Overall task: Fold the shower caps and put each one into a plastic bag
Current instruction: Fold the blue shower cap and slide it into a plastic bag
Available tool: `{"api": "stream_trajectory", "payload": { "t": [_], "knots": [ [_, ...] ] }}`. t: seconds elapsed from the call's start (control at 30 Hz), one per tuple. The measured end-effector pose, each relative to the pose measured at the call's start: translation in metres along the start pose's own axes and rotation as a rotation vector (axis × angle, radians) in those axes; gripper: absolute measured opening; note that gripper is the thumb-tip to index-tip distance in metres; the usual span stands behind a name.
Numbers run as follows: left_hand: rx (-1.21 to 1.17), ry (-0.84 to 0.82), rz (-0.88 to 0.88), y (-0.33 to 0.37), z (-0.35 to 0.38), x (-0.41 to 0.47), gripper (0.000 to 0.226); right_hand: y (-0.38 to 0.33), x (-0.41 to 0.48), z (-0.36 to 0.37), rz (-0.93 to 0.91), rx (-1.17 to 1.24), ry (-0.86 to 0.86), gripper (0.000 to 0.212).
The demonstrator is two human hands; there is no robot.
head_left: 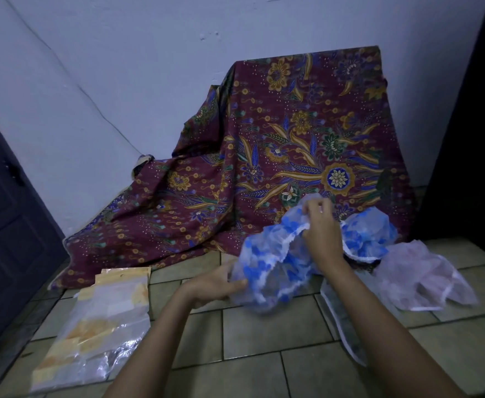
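Tiled floor [264, 326]; left hand [215, 285], right hand [321, 234] grip crumpled translucent blue-spotted shower cap [270, 265], white-trimmed.

Dim, bluish indoor light, falling to near black at both side edges. Wide-angle distortion bends the floor tiles [275, 326]. Faint glare on the plastic bags [100, 326]; my right grip [320, 234] and the blue shower cap [267, 268] it holds are slightly motion-blurred.

Blue-patterned shower cap [267, 268], crumpled, aloft
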State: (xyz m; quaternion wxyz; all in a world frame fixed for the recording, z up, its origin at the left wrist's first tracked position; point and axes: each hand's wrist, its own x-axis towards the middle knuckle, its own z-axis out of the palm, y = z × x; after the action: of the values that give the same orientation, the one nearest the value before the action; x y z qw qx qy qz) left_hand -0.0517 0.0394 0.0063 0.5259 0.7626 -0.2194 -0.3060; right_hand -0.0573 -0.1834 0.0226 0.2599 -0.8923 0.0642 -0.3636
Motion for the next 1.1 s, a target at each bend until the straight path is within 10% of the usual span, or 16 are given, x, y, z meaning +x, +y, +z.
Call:
{"api": "stream_trajectory", "payload": {
  "t": [0.27,0.4,0.57,0.83,1.1],
  "knots": [
    [-0.273,0.202,-0.045,0.003,0.005,0.018,0.037,-0.019,-0.018,0.010,-0.159,0.320,-0.169,0.036],
    [-0.382,0.416,0.011,-0.001,0.008,0.026,0.040,-0.029,-0.016,-0.007,-0.203,0.706,-0.588,0.049],
    [-0.604,0.536,0.036,-0.008,0.002,0.021,0.022,-0.025,-0.005,-0.016,0.215,0.910,-0.185,0.031],
    [-0.611,0.629,0.111,-0.009,0.008,0.033,0.043,-0.020,-0.027,0.011,0.712,1.475,-0.558,0.043],
    [-0.487,0.935,0.124,-0.020,0.002,0.033,0.026,-0.027,-0.031,0.014,0.440,0.949,-0.371,0.013]
  ]
}}
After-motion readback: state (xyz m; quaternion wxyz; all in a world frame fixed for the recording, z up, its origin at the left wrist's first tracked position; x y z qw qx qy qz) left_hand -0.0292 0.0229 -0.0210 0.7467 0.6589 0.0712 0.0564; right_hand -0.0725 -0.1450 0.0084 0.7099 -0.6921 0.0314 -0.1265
